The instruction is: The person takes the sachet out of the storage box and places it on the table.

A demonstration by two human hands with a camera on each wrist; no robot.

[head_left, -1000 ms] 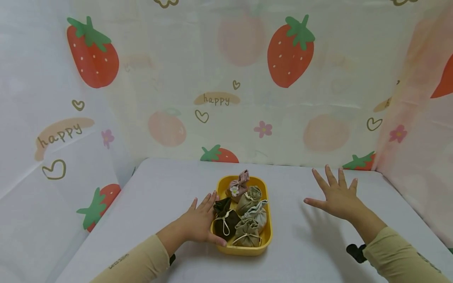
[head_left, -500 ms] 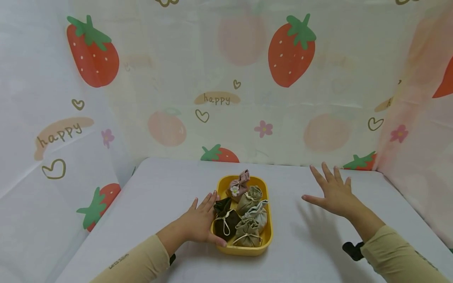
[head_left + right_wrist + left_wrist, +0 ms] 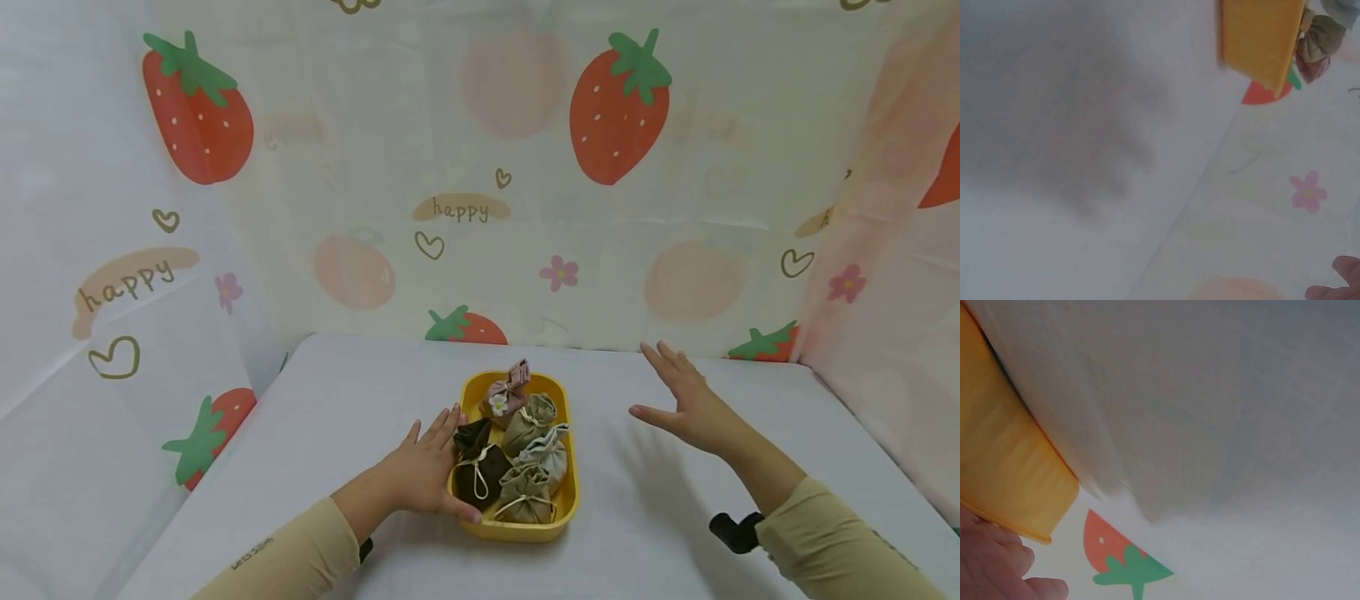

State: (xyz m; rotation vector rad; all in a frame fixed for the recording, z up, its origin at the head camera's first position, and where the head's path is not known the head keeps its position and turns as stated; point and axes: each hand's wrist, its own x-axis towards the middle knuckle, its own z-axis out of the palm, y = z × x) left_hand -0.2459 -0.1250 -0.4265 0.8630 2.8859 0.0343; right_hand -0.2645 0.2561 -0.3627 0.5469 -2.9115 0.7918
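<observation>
In the head view a yellow tray (image 3: 567, 500) stands on the white table and bears several small drawstring pouches. At its back is a pink pouch (image 3: 504, 397) with a white flower; a dark brown pouch (image 3: 482, 475) sits at the left. An olive pouch (image 3: 528, 423), a pale grey pouch (image 3: 551, 457) and a khaki pouch (image 3: 525, 493) fill the right side. My left hand (image 3: 422, 473) rests on the tray's left rim, fingers straight, thumb at the front corner. Raised to the right of the tray, my right hand (image 3: 693, 408) has spread fingers and holds nothing.
White cloth covers the table (image 3: 360, 375). A strawberry-printed curtain (image 3: 465, 125) rises behind it and along both sides. Under the right wrist a black device (image 3: 735, 533) shows. In the right wrist view the hand's shadow falls on the cloth.
My right hand has drifted a little to the left, towards the tray, and turned so that its fingers look closer together. My left hand, the tray and the pouches stay put.
</observation>
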